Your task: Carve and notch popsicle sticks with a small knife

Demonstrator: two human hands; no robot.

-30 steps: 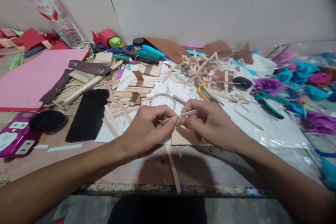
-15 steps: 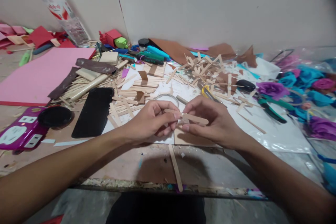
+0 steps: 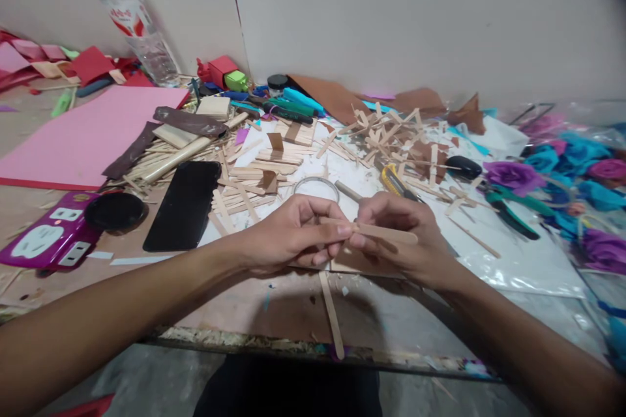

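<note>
Pinching a wooden stick (image 3: 386, 232) between both hands, left hand (image 3: 293, 234) gripping its near end, right hand (image 3: 405, 241) beneath it

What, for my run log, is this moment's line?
left hand: pinching wooden stick | right hand: pinching same stick | nearby: black phone, yellow knife

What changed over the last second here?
The wooden stick has been turned: edge-on and tilted up to the right before, its flat face now shows, nearly level. The left hand and right hand still pinch it. The loose stick below the hands and the phone stayed put.
</note>
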